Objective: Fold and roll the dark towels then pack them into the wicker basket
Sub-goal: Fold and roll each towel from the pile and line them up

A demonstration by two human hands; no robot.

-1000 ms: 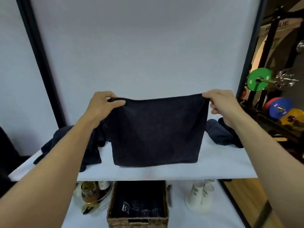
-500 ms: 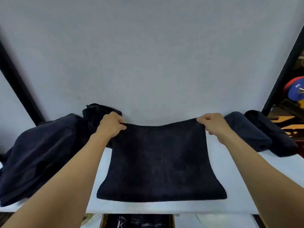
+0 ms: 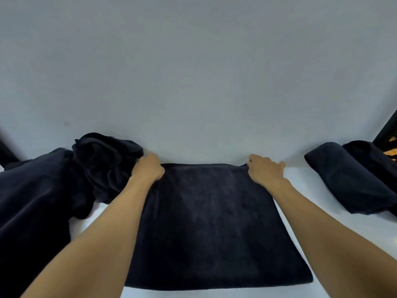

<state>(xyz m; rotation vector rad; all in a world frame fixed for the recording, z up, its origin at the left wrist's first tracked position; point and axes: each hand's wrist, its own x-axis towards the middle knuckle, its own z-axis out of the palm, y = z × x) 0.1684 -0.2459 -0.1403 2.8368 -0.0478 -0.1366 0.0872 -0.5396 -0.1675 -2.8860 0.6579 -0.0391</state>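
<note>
Far corners of towel (image 3: 210, 222) are being gripped by left hand (image 3: 148, 168) and right hand (image 3: 265, 171) on bench (image 3: 311, 190); uneven release risks a skewed roll.

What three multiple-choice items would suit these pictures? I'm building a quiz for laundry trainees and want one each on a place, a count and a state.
1. Where does the heap of unfolded towels lie?
A) left of the flat towel
B) right of it
C) on top of it

2. How many hands grip the flat towel's far edge?
A) none
B) one
C) two

3. How is the flat towel lying?
A) rolled up
B) spread on the table
C) hanging in the air

Key: 1 A, the heap of unfolded towels sits left of the flat towel. 2 C, the left hand and the right hand each hold a far corner. 3 B, it lies spread on the white table.
</note>
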